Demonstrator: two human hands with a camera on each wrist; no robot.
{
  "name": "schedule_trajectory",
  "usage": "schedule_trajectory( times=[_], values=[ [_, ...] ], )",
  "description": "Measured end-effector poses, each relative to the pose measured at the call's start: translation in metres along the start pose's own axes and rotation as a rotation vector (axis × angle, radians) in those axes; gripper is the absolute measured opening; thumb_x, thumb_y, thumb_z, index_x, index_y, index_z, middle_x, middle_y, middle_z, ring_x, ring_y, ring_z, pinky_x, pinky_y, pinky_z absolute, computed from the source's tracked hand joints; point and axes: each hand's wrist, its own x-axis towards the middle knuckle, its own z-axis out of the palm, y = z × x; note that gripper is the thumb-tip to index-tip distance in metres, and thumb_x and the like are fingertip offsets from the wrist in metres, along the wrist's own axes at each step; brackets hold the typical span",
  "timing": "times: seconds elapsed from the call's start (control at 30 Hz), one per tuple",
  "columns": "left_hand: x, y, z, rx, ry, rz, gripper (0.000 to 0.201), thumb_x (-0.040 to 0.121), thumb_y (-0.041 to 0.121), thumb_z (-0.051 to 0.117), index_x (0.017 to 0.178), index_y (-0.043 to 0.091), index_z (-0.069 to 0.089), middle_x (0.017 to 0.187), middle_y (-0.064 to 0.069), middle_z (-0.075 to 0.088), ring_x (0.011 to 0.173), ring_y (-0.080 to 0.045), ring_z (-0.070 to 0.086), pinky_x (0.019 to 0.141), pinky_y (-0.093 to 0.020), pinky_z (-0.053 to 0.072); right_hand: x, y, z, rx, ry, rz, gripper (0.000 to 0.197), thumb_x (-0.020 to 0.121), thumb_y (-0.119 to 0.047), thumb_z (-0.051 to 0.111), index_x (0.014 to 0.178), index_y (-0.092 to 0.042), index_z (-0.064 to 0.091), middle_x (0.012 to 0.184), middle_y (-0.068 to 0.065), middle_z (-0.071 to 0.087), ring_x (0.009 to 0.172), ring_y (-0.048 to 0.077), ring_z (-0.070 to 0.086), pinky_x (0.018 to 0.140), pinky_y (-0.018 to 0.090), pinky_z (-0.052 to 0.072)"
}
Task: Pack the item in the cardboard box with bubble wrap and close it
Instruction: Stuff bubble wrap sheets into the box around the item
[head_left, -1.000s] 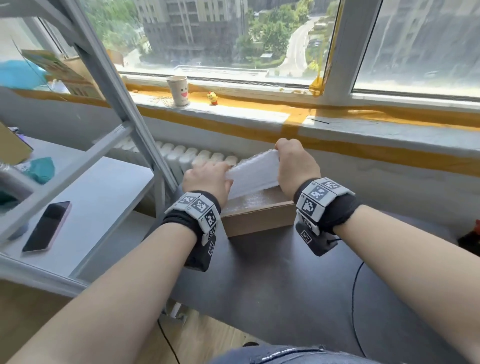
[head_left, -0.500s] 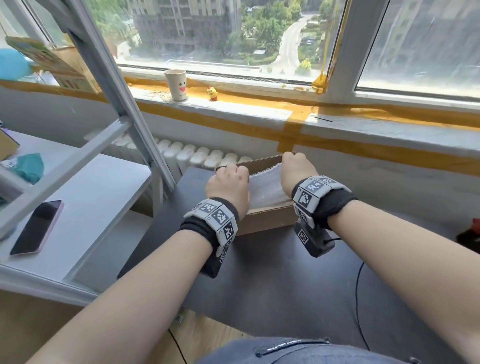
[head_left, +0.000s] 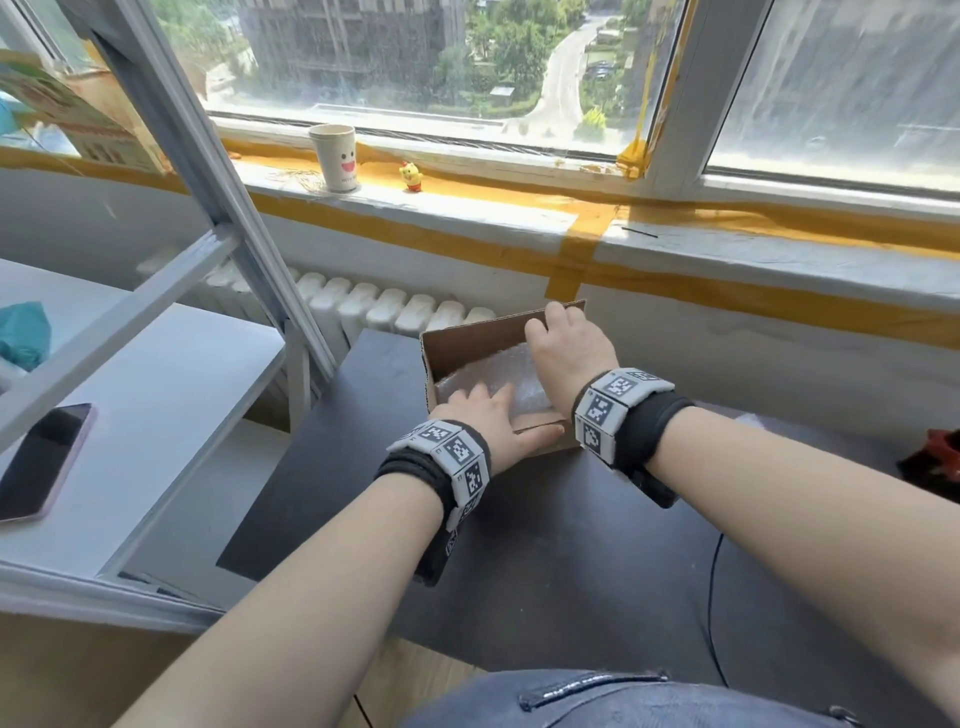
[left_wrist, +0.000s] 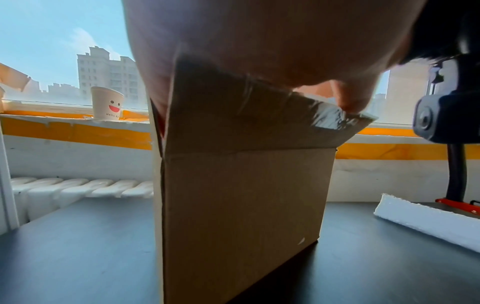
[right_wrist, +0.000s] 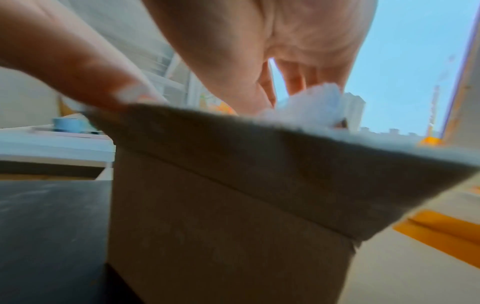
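Note:
An open cardboard box (head_left: 467, 348) stands on the black table (head_left: 571, 545) below the window. A white bubble wrap bundle (head_left: 483, 376) lies inside it; what it wraps is hidden. My left hand (head_left: 483, 415) lies flat on the bundle with fingers spread, its thumb along the near flap (head_left: 540, 421). My right hand (head_left: 566, 353) reaches over the box to its far side, and its fingers hang fairly straight against the bubble wrap (right_wrist: 311, 102). The left wrist view shows the box side (left_wrist: 241, 205) from low down, under my palm (left_wrist: 259, 41). The far flap stands upright.
A phone (head_left: 44, 462) lies on the white shelf to the left, behind a slanted metal frame (head_left: 208, 182). A paper cup (head_left: 335, 156) and a small yellow toy (head_left: 412, 176) stand on the sill. A white foam strip (left_wrist: 428, 222) and a red-black object (head_left: 935, 462) lie on the table's right.
Both hands gripped the bubble wrap bundle above the box and lowered it in. Now the left hand has flattened on it and the right hand has shifted to the far side.

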Motion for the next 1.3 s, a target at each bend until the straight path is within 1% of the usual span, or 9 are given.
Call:
schedule_trajectory(
  times=[0.07, 0.13, 0.27, 0.47, 0.6, 0.7, 0.9, 1.1, 1.3],
  values=[
    [0.002, 0.000, 0.005, 0.024, -0.015, -0.006, 0.105, 0.067, 0.089, 0.034, 0.150, 0.028, 0.018, 0.152, -0.011, 0.032, 0.137, -0.033, 0.034, 0.110, -0.044, 0.032, -0.007, 0.000, 0.002, -0.087, 0.083, -0.136, 0.030, 0.084, -0.002, 0.051, 0.113, -0.001, 0.059, 0.131, 0.019, 0.048, 0.125, 0.037, 0.042, 0.107, 0.044, 0.033],
    [0.003, 0.002, 0.007, 0.010, -0.024, -0.006, 0.105, 0.065, 0.087, 0.041, 0.150, 0.030, 0.017, 0.151, -0.011, 0.034, 0.135, -0.034, 0.036, 0.109, -0.044, 0.033, -0.016, -0.003, 0.003, -0.107, 0.108, -0.187, 0.020, 0.079, -0.008, 0.061, 0.098, -0.005, 0.066, 0.112, 0.016, 0.061, 0.111, 0.033, 0.054, 0.095, 0.040, 0.045],
    [0.003, 0.005, 0.007, -0.008, -0.044, -0.018, 0.101, 0.067, 0.080, 0.049, 0.148, 0.029, 0.021, 0.151, -0.012, 0.031, 0.136, -0.035, 0.034, 0.110, -0.044, 0.032, -0.019, -0.004, 0.019, 0.059, -0.310, 0.049, 0.038, 0.087, -0.013, 0.053, 0.125, -0.008, 0.048, 0.129, 0.014, 0.044, 0.124, 0.032, 0.039, 0.098, 0.043, 0.043],
    [0.008, 0.006, 0.010, 0.012, -0.069, -0.044, 0.100, 0.065, 0.077, 0.051, 0.147, 0.027, 0.024, 0.152, -0.013, 0.029, 0.135, -0.038, 0.034, 0.110, -0.046, 0.034, 0.004, 0.001, 0.041, 0.140, -0.533, 0.122, 0.041, 0.093, -0.026, 0.041, 0.133, -0.016, 0.045, 0.135, 0.016, 0.044, 0.130, 0.036, 0.036, 0.108, 0.050, 0.034],
    [0.009, 0.003, 0.012, 0.040, -0.068, -0.027, 0.103, 0.066, 0.076, 0.054, 0.149, 0.028, 0.016, 0.157, -0.012, 0.019, 0.137, -0.038, 0.031, 0.111, -0.045, 0.032, 0.012, 0.010, 0.048, 0.220, -0.540, 0.124, 0.043, 0.096, -0.024, 0.029, 0.138, -0.019, 0.039, 0.141, 0.018, 0.043, 0.132, 0.037, 0.035, 0.111, 0.050, 0.030],
    [0.008, 0.003, 0.013, 0.056, -0.071, -0.020, 0.099, 0.067, 0.074, 0.055, 0.147, 0.026, 0.021, 0.156, -0.013, 0.021, 0.133, -0.038, 0.038, 0.107, -0.043, 0.037, 0.010, 0.013, 0.049, 0.269, -0.503, 0.145, 0.041, 0.094, -0.023, 0.028, 0.133, -0.017, 0.036, 0.136, 0.019, 0.048, 0.126, 0.036, 0.044, 0.104, 0.046, 0.037],
    [0.009, 0.004, 0.012, 0.021, -0.086, -0.033, 0.082, 0.070, 0.067, 0.056, 0.135, 0.023, 0.032, 0.132, -0.012, 0.046, 0.114, -0.034, 0.055, 0.088, -0.038, 0.048, 0.011, 0.013, 0.047, 0.293, -0.538, 0.148, 0.043, 0.093, -0.027, 0.030, 0.134, -0.016, 0.030, 0.123, 0.018, 0.059, 0.109, 0.035, 0.059, 0.090, 0.041, 0.044],
    [0.012, 0.003, 0.010, 0.027, -0.102, -0.029, 0.083, 0.067, 0.066, 0.056, 0.133, 0.022, 0.030, 0.121, -0.011, 0.054, 0.109, -0.032, 0.058, 0.085, -0.036, 0.048, 0.008, 0.014, 0.051, 0.295, -0.525, 0.137, 0.042, 0.092, -0.027, 0.030, 0.133, -0.016, 0.031, 0.117, 0.018, 0.062, 0.103, 0.036, 0.060, 0.084, 0.040, 0.044],
    [0.010, 0.003, 0.016, 0.065, -0.065, -0.012, 0.081, 0.067, 0.065, 0.057, 0.129, 0.021, 0.031, 0.118, -0.010, 0.056, 0.107, -0.031, 0.059, 0.081, -0.035, 0.045, 0.002, 0.018, 0.058, 0.284, -0.481, 0.115, 0.051, 0.095, -0.031, 0.027, 0.144, -0.023, 0.022, 0.141, 0.019, 0.043, 0.124, 0.037, 0.047, 0.100, 0.042, 0.037]
  ],
)
